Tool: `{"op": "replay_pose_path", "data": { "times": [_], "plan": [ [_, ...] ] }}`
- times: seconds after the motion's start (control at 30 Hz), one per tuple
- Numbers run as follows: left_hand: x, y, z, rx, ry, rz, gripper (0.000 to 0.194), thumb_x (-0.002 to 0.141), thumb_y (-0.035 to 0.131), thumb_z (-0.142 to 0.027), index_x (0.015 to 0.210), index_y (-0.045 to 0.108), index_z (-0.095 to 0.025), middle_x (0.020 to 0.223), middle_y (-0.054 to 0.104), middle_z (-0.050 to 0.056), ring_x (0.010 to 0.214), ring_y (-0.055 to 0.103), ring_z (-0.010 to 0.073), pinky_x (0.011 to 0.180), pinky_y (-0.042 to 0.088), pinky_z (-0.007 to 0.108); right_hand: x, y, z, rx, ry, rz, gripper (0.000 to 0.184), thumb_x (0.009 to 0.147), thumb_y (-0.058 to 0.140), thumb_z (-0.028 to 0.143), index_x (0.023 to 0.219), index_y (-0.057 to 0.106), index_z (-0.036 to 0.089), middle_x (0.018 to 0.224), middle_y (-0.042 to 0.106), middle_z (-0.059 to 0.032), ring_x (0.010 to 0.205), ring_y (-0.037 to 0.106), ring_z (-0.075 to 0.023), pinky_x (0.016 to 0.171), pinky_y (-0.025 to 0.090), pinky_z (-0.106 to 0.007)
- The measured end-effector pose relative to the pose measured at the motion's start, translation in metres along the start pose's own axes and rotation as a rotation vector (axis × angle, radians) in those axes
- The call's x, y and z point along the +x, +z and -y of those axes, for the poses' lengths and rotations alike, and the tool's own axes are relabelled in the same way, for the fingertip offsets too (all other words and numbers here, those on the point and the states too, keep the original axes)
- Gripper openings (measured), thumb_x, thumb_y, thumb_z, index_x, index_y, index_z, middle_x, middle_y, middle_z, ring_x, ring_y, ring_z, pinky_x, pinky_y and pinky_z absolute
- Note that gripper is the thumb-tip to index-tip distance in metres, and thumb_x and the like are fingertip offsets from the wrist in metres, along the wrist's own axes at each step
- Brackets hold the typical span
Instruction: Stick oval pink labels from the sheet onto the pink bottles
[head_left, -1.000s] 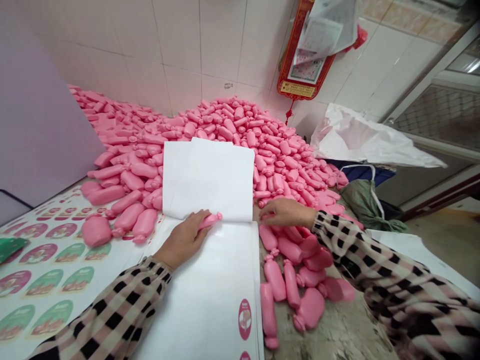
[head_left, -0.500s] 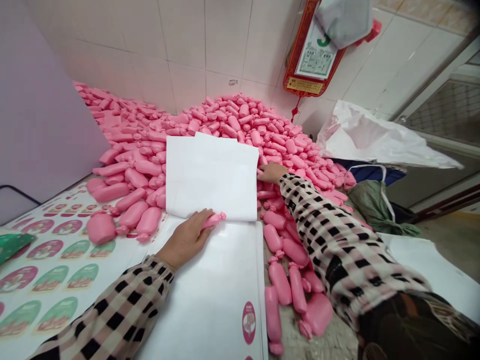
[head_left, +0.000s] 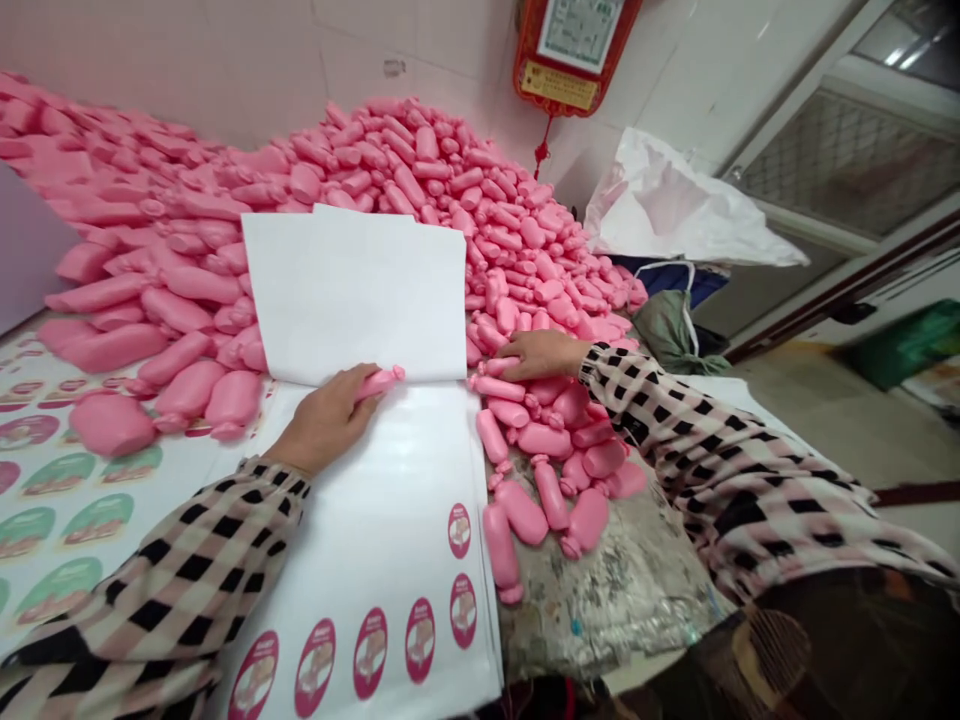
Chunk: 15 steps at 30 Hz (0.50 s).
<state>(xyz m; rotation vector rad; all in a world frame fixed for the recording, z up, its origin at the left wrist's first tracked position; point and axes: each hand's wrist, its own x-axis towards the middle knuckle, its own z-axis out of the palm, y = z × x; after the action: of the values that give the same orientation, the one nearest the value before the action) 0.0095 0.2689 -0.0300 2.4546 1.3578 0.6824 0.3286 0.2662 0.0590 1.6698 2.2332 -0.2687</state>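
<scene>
My left hand [head_left: 330, 415] is closed around a small pink bottle-shaped piece [head_left: 381, 382], whose narrow knobbed end sticks out past the thumb and fingers. That hand rests on a stack of white sticker sheets [head_left: 390, 460], just below a folded-up white flap [head_left: 356, 300]. To the right of the sheets, my right hand [head_left: 544, 355] lies over loose pink pieces [head_left: 544, 440], fingers stretched out and touching some of them. Its fingertips are partly hidden among the pieces. Oval pink stickers [head_left: 370, 652] show along the sheets' lower and right edges.
A large heap of pink pieces [head_left: 420, 170] leans against the tiled wall. Green and pink sticker sheets [head_left: 60, 480] lie at left, with several pieces on them. A red calendar [head_left: 574, 60] hangs above. A white bag [head_left: 675, 200] and a green sack [head_left: 664, 320] stand at right.
The view has shifted to the right and downward. My right hand has drawn nearer, and loose pieces beside the sheets are bunched closer together. My left hand still holds its piece.
</scene>
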Motion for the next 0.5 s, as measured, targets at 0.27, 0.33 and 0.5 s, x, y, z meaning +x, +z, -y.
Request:
{"op": "replay_pose_path", "data": {
  "times": [0.27, 0.33, 0.5],
  "plan": [
    [-0.002, -0.01, -0.015, 0.079, -0.02, 0.061, 0.042, 0.09, 0.037, -0.037, 0.127, 0.043, -0.018, 0.118, 0.06, 0.009, 0.104, 0.058, 0.026, 0.089, 0.046, 0.039, -0.105, 0.024, 0.022, 0.107, 0.157, -0.439, 0.051, 0.089, 0.044, 0.045, 0.137, 0.043, 0.028, 0.14, 0.041, -0.0077, 0.115, 0.05, -0.0256, 0.085, 0.042, -0.033],
    [-0.002, -0.014, -0.019, 0.108, -0.024, 0.077, 0.041, 0.091, 0.034, -0.038, 0.126, 0.042, -0.018, 0.116, 0.059, 0.008, 0.103, 0.057, 0.0252, 0.088, 0.047, 0.04, -0.14, 0.049, 0.025, 0.172, 0.33, -0.63, 0.042, 0.093, 0.038, 0.037, 0.131, 0.05, 0.023, 0.136, 0.045, -0.008, 0.119, 0.047, -0.0226, 0.091, 0.042, -0.033],
    [-0.004, -0.014, -0.02, 0.131, 0.022, 0.081, 0.04, 0.093, 0.032, -0.037, 0.127, 0.038, -0.018, 0.12, 0.056, 0.008, 0.108, 0.054, 0.0243, 0.09, 0.046, 0.039, -0.201, 0.135, 0.045, 0.3, 0.687, -0.751, 0.043, 0.092, 0.039, 0.043, 0.125, 0.054, 0.02, 0.134, 0.047, -0.0107, 0.117, 0.05, -0.0217, 0.094, 0.044, -0.034]
  ]
}}
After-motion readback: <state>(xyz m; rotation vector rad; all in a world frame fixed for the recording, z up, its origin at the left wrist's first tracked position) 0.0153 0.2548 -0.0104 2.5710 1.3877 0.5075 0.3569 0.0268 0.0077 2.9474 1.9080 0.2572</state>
